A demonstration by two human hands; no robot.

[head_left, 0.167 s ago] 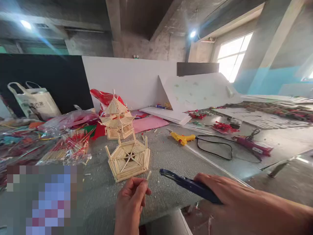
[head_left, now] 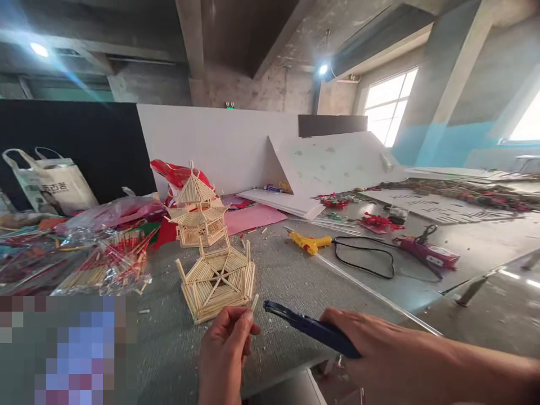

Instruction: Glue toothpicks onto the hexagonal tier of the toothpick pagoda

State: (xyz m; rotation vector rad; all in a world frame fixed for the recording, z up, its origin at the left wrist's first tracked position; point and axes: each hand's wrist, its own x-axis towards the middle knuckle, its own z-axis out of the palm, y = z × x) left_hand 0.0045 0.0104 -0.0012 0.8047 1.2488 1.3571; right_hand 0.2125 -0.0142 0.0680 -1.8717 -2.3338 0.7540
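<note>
My left hand [head_left: 230, 343] is closed in a pinch on a short pale wooden stick [head_left: 255, 302], which points up from the fingertips. My right hand [head_left: 358, 332] wraps around a long dark blue hand tool [head_left: 310, 327]; its narrow end points left toward the stick, a small distance apart. The tool's exact kind is hard to make out. Just beyond my left hand sits a six-sided base of wooden sticks [head_left: 218, 277], with short posts at its corners. Behind it stands a tiered stick pagoda [head_left: 198, 211] with a pointed roof.
A yellow glue gun [head_left: 310, 243] with a black cord lies right of the base. Bundled red-tipped sticks [head_left: 112, 259] in clear plastic lie at left. Pink paper [head_left: 255, 218] and white boards [head_left: 287, 202] are behind. A purple pouch-like item [head_left: 428, 252] rests at right.
The view has shifted slightly, so the scene sits a little lower and further left. The blue tool's tip is a bit nearer the stick; both hands keep their hold.
</note>
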